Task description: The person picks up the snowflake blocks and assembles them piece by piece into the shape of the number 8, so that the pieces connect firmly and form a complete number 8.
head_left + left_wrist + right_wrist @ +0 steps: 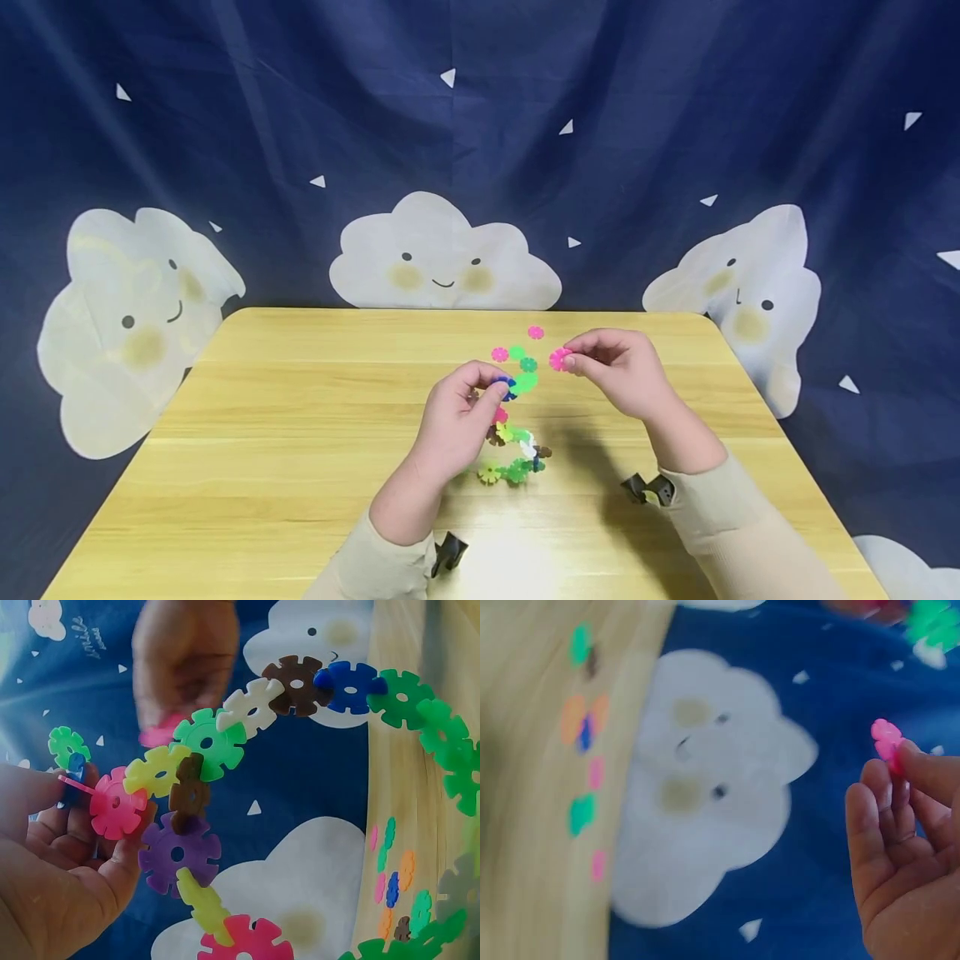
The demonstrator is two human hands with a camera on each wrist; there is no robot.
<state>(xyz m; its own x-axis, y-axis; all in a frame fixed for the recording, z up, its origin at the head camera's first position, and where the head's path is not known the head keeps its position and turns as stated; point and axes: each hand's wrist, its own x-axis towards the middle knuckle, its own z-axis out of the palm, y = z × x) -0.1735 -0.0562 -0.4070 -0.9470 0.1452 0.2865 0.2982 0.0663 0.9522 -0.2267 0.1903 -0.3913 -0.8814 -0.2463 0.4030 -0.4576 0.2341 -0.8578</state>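
Observation:
My left hand (461,417) pinches a blue notched plastic disc (73,780), flower-shaped, in a chain of linked discs held above the table. A light green disc (527,382) is joined to the blue one at the chain's free end. Beside the left fingers in the left wrist view come a pink disc (116,802), a yellow disc (159,771) and a purple disc (178,853), with the rest of the chain curving around. Between thumb and fingertips, my right hand (622,375) holds a single pink disc (887,739), apart from the light green one and to its right.
Loose discs lie toward the back of the wooden table (300,467), among them a pink disc (536,332) and a green disc (528,365). A dark blue curtain (480,125) with smiling clouds hangs behind the table's back edge.

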